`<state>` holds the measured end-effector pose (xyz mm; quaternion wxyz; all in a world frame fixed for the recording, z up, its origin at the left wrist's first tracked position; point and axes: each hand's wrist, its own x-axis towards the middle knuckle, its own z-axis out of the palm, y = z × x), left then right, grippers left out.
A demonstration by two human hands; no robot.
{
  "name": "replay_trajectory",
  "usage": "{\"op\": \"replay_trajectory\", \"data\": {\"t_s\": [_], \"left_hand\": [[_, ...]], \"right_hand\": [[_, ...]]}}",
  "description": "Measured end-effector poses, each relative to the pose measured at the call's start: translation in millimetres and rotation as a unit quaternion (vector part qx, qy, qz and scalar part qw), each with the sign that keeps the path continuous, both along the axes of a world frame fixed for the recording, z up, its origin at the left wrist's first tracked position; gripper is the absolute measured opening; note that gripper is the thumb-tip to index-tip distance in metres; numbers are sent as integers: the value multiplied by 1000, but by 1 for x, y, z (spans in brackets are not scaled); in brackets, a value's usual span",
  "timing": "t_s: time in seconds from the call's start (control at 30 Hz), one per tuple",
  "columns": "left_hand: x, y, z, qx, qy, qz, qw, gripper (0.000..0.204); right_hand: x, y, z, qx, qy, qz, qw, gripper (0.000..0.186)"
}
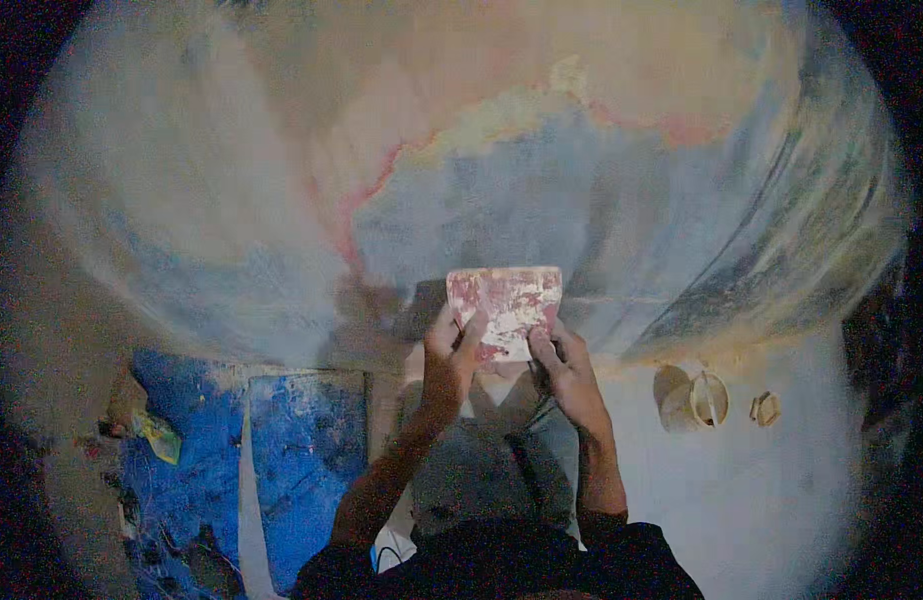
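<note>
My left hand (pixel 445 368) and my right hand (pixel 573 372) hold a small flat rectangular piece (pixel 503 312) between them. It is whitish with patchy pink-red smears, and its corners look slightly rounded. The fingers of my left hand close on its lower left edge, while my right hand grips its lower right corner with the thumb on its face. What it is exactly, the picture does not show. Beyond it spreads a large painted surface (pixel 481 200) in blue-grey, tan, yellow and pink, apart from my hands as far as I can tell.
Lower left lie blue paint-marked panels (pixel 306 450), with a yellow-green item (pixel 159 437) at their left edge. On the pale surface (pixel 721 500) at right sit a round pale container (pixel 709 400) and a smaller angular one (pixel 766 408). The rim is dark and grainy.
</note>
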<state>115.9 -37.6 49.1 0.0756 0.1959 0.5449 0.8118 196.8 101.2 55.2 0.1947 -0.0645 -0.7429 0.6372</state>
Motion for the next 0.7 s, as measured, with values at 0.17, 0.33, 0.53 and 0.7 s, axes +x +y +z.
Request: {"op": "replay_trajectory", "data": {"t_s": [0.17, 0.33, 0.53, 0.7], "left_hand": [[14, 19, 10, 91, -21, 42, 995, 33], [20, 52, 2, 85, 90, 144, 982, 28], [14, 68, -24, 95, 80, 141, 982, 26], [14, 76, -33, 61, 123, 152, 979, 31]], "right_hand": [[10, -12, 28, 83, 57, -52, 994, 44], [-10, 8, 25, 105, 131, -46, 985, 37], [-23, 28, -11, 73, 117, -59, 989, 39], [-29, 43, -25, 69, 107, -78, 989, 42]]}}
